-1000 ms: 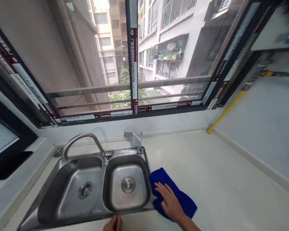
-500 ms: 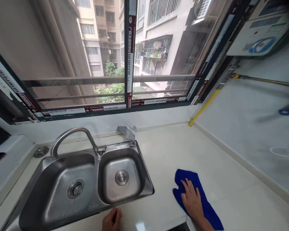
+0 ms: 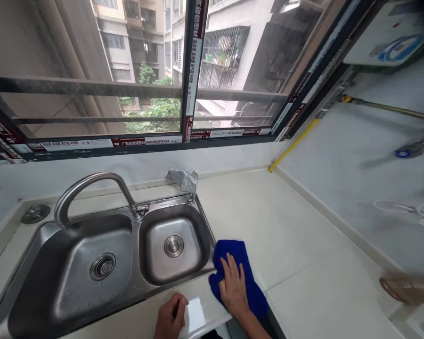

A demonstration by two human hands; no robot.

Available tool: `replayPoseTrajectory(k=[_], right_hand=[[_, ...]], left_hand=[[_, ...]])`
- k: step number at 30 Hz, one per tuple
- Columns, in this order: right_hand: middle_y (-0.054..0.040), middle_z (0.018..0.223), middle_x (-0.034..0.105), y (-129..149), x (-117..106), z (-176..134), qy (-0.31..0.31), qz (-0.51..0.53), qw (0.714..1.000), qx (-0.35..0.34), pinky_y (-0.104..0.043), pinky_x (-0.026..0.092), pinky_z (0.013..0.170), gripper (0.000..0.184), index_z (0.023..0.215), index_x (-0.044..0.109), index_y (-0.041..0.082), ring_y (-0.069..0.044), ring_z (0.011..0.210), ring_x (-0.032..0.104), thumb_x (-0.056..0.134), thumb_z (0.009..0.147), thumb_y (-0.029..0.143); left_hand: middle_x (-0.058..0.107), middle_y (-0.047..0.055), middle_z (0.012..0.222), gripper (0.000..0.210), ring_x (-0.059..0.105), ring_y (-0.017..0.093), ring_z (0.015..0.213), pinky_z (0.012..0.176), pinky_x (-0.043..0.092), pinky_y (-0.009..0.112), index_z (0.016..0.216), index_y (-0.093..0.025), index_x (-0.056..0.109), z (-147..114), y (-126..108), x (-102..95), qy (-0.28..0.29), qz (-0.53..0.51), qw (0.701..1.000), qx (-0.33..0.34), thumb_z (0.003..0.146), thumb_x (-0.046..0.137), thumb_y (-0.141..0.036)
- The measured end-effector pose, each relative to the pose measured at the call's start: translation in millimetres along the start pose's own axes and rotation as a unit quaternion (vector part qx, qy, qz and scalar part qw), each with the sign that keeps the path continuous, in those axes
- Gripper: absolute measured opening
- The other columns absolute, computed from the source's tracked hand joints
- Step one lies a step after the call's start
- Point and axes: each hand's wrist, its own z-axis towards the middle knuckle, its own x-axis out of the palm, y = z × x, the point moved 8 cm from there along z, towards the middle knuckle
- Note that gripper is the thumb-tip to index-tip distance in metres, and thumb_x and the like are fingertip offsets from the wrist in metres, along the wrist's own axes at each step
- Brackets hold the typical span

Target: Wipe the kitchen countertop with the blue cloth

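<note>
A blue cloth lies on the pale countertop, its left edge against the right rim of the sink. My right hand rests flat on top of it, fingers stretched out and slightly apart, pressing it down. Part of the cloth runs down under my wrist towards the counter's front edge. My left hand is curled closed at the front edge, below the smaller basin, with nothing visible in it. The steel double sink is to the left of both hands.
A curved steel faucet rises behind the basins. Silvery bubble wrap covers something at the sink's back corner. A yellow pipe meets the counter at the back wall. A brown object stands at the right edge.
My right hand has slid the blue cloth leftward across the counter to the sink's rim. My left hand stays curled near the front edge. The view has tilted down and turned slightly right.
</note>
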Motion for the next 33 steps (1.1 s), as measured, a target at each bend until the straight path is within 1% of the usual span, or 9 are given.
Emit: replayPoseTrajectory(k=[6, 10, 12, 15, 18, 21, 27, 30, 33], right_hand=[[-0.0104, 0.157, 0.028, 75.3, 16.6, -4.6, 0.056, 0.138, 0.987, -0.058, -0.068, 0.014, 0.117, 0.071, 0.152, 0.028, 0.023, -0.034, 0.143, 0.026, 0.046, 0.084, 0.015], [-0.0079, 0.147, 0.046, 97.5, 8.6, -2.6, 0.091, 0.289, 0.947, -0.110, -0.066, 0.020, 0.117, 0.056, 0.147, 0.039, 0.026, -0.031, 0.138, 0.038, 0.048, 0.092, 0.028], [-0.0059, 0.130, 0.062, 77.8, -3.8, 0.7, 0.090, 0.384, 0.915, -0.083, -0.058, 0.037, 0.112, 0.043, 0.134, 0.056, 0.027, -0.029, 0.123, 0.055, 0.048, 0.092, 0.034], [-0.0056, 0.108, 0.071, 9.8, -26.2, -1.6, 0.042, 0.444, 0.895, 0.020, -0.044, 0.056, 0.094, 0.038, 0.105, 0.071, 0.025, -0.025, 0.102, 0.067, 0.036, 0.097, 0.036], [-0.0084, 0.110, 0.070, -72.0, -48.1, -17.6, -0.045, 0.391, 0.910, 0.128, -0.045, 0.055, 0.095, 0.038, 0.104, 0.069, 0.022, -0.027, 0.106, 0.065, 0.035, 0.096, 0.037], [-0.0103, 0.117, 0.067, -121.2, -55.3, -28.8, -0.075, 0.328, 0.932, 0.136, -0.048, 0.051, 0.101, 0.037, 0.110, 0.066, 0.020, -0.028, 0.111, 0.062, 0.036, 0.094, 0.036], [-0.0138, 0.132, 0.058, -136.2, -37.2, -14.7, -0.082, 0.204, 0.975, 0.014, -0.053, 0.044, 0.107, 0.039, 0.119, 0.060, 0.016, -0.030, 0.123, 0.054, 0.036, 0.090, 0.028], [-0.0177, 0.134, 0.055, -131.3, -26.8, -6.5, -0.088, 0.144, 0.985, -0.030, -0.054, 0.043, 0.108, 0.040, 0.120, 0.058, 0.012, -0.033, 0.128, 0.049, 0.039, 0.088, 0.027], [-0.0201, 0.132, 0.055, -128.6, -24.5, -4.7, -0.108, 0.112, 0.986, -0.062, -0.055, 0.043, 0.107, 0.041, 0.118, 0.058, 0.009, -0.036, 0.126, 0.050, 0.043, 0.086, 0.029]], left_hand=[[0.065, 0.003, 0.072, 0.041, 0.063, 0.018, 0.067, 0.064, 0.052, 0.027, 0.102, -0.020, 0.065, 16.3, -51.0, 11.3, -0.007, 0.021, 0.998, 0.064, 0.096, 0.042, -0.053], [0.070, 0.009, 0.099, 0.040, 0.067, 0.022, 0.091, 0.084, 0.055, 0.035, 0.108, -0.020, 0.064, 30.7, -70.5, 23.6, -0.065, 0.063, 0.991, 0.094, 0.098, 0.039, -0.049], [0.068, 0.011, 0.114, 0.040, 0.064, 0.023, 0.106, 0.094, 0.053, 0.039, 0.116, -0.020, 0.062, 39.9, -68.5, 37.3, -0.084, 0.120, 0.984, 0.101, 0.099, 0.036, -0.046], [0.059, 0.015, 0.135, 0.044, 0.052, 0.027, 0.128, 0.108, 0.044, 0.048, 0.130, -0.016, 0.057, 50.6, -60.3, 68.1, -0.098, 0.275, 0.943, 0.156, 0.099, 0.036, -0.038], [0.049, 0.018, 0.146, 0.051, 0.040, 0.034, 0.138, 0.115, 0.030, 0.062, 0.139, -0.012, 0.050, 52.0, -52.3, 101.7, -0.081, 0.421, 0.876, 0.222, 0.095, 0.044, -0.038], [0.045, 0.019, 0.148, 0.060, 0.039, 0.036, 0.138, 0.116, 0.021, 0.068, 0.146, -0.014, 0.042, 46.7, -49.7, 114.9, -0.047, 0.470, 0.852, 0.224, 0.095, 0.047, -0.043], [0.038, 0.011, 0.155, 0.073, 0.035, 0.032, 0.141, 0.119, 0.021, 0.063, 0.154, -0.026, 0.026, 15.4, -52.6, 91.4, 0.006, 0.475, 0.861, 0.181, 0.091, 0.056, -0.047], [0.029, 0.007, 0.160, 0.074, 0.027, 0.032, 0.145, 0.119, 0.021, 0.062, 0.155, -0.030, 0.022, -12.5, -43.1, 57.4, -0.032, 0.494, 0.855, 0.152, 0.090, 0.057, -0.043], [0.023, 0.007, 0.162, 0.073, 0.022, 0.032, 0.147, 0.118, 0.024, 0.062, 0.155, -0.029, 0.022, -48.0, -25.8, 11.6, -0.107, 0.533, 0.834, 0.093, 0.091, 0.056, -0.038]])
